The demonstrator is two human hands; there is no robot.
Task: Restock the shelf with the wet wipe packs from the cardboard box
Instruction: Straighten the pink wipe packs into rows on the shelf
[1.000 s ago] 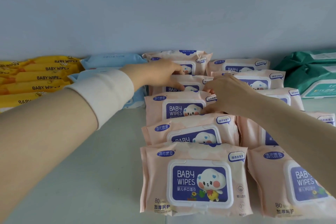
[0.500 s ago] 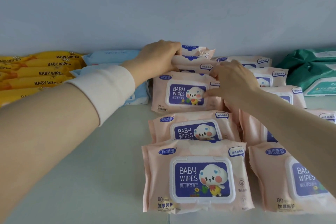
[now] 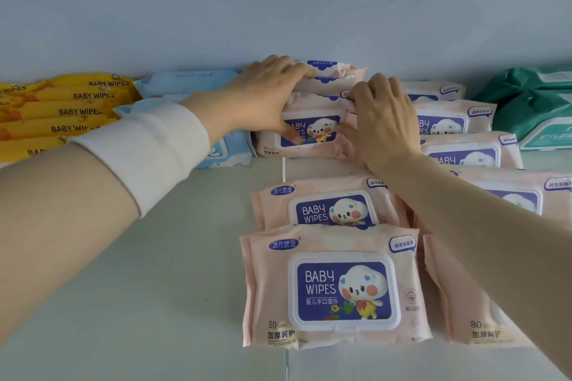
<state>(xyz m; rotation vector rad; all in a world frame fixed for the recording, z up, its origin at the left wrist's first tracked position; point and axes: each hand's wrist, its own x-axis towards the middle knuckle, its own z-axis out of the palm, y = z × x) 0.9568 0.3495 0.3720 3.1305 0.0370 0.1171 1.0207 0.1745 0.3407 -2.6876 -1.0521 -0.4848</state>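
Pink baby-wipe packs lie in two overlapping rows on the pale shelf (image 3: 161, 288). My left hand (image 3: 263, 96) reaches to the back of the left row, its fingers curled over the rear packs (image 3: 331, 71) and its thumb on the face of an upright pink pack (image 3: 312, 136). My right hand (image 3: 383, 120) holds that same pack's right edge. Two more pink packs (image 3: 337, 288) lie flat nearer to me, with a gap behind them. The cardboard box is out of view.
Yellow wipe packs (image 3: 77, 108) and light blue packs (image 3: 185, 82) lie at the back left. Green packs (image 3: 532, 105) lie at the back right. A second pink row (image 3: 464, 158) runs under my right forearm. The shelf's back wall (image 3: 278, 9) stands just behind.
Both hands have pushed the rear pink packs back toward the wall and stood them more upright. A gap has opened between them and the two front packs.
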